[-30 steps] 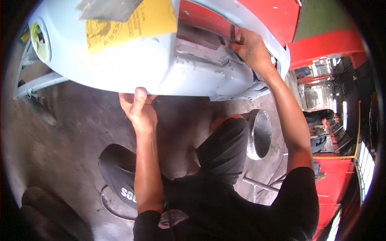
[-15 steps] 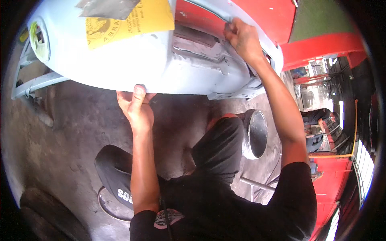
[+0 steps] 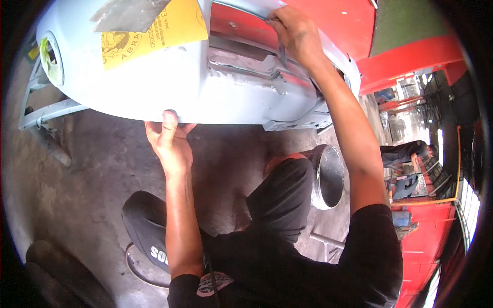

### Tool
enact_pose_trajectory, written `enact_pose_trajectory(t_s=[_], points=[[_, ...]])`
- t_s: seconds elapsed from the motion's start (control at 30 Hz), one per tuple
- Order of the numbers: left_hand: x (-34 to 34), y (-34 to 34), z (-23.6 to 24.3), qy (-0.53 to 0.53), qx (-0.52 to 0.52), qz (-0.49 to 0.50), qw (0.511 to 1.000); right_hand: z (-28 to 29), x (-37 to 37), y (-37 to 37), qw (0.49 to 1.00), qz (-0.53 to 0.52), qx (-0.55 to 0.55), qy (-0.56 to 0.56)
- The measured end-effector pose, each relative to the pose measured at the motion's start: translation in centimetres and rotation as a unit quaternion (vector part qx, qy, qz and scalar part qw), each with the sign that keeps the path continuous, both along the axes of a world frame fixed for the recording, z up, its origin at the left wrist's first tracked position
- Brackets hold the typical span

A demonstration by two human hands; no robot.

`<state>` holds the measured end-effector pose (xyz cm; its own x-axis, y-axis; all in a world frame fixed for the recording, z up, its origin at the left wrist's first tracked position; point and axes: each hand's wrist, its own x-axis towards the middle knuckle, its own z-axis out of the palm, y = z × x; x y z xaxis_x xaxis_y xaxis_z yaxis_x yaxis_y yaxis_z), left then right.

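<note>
A pale grey-white car bumper (image 3: pixel 149 95) spans the upper part of the view, with an elongated opening at its middle. My left hand (image 3: pixel 172 146) grips its near lower edge, thumb on the outer face and fingers underneath. My right hand (image 3: pixel 300 38) is closed at the far rim of the opening, fingertips pressed together against the edge. Whatever it pinches is mostly hidden; only something dark shows by the fingers. On top of the bumper lies a yellow sheet of sandpaper (image 3: pixel 177 33), printed side up, with a grey sheet (image 3: pixel 131 15) overlapping it.
A pale metal stand (image 3: pixel 56 110) is under the bumper's left end. Beside my right knee a round dark-mouthed bucket (image 3: pixel 329 177) lies tipped over. Red panels (image 3: pixel 341 31) rise behind the bumper. Another person (image 3: pixel 408 152) works far off at the right.
My right hand has moved left and slightly up along the rim of the opening. My left hand keeps its hold on the lower edge. The view has shifted a little.
</note>
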<state>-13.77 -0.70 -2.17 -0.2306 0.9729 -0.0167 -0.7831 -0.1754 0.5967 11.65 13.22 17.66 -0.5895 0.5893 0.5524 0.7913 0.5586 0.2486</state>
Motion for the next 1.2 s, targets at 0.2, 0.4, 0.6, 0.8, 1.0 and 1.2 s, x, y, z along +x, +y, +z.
enact_pose_trajectory(t_s=[0.2,0.4,0.6,0.8,1.0,1.2], points=[[-0.3,0.1,0.0,0.021,-0.003,0.000,1.000,-1.6,2.4,-0.3,0.999,-0.035,0.017,0.019],[-0.1,-0.1,-0.8,0.037,-0.002,-0.014,0.999,-2.5,2.7,0.5,0.998,-0.006,0.052,0.016],[-0.4,0.3,-0.1,0.056,0.006,0.007,0.998,-0.9,0.8,1.4,0.999,0.007,0.042,-0.027],[0.5,0.1,-0.4,0.050,0.011,0.008,0.999,-2.2,3.0,1.8,0.998,0.029,0.054,-0.017],[0.1,0.0,-0.1,0.024,0.008,0.031,0.999,-0.9,-2.8,5.0,0.996,0.029,0.031,-0.072],[0.0,-0.4,-0.6,0.095,-0.002,0.040,0.995,-1.5,-1.7,3.7,0.992,0.117,0.044,0.000]])
